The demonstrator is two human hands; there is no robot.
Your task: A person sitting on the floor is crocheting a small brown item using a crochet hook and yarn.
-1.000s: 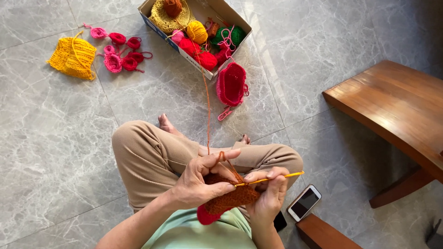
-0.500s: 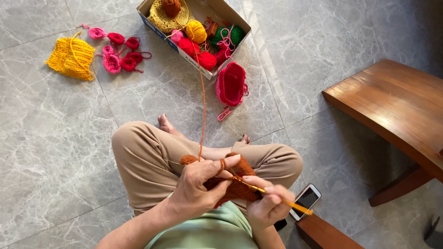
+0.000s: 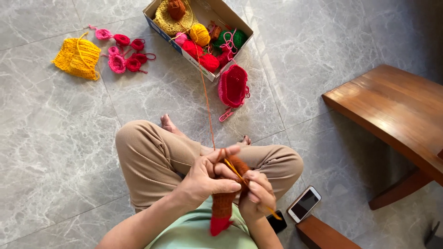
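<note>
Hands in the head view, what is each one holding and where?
Left hand pinches the orange crochet piece near its top; right hand grips the yellow hook mid-shaft.

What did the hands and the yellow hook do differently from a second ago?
The hook tipped from lying level to slanting down toward the right hand, which slid lower. The left hand closed in on the orange piece, which now hangs downward. Both hands kept their grip. The box, the yarn on the floor and the phone stayed put.
</note>
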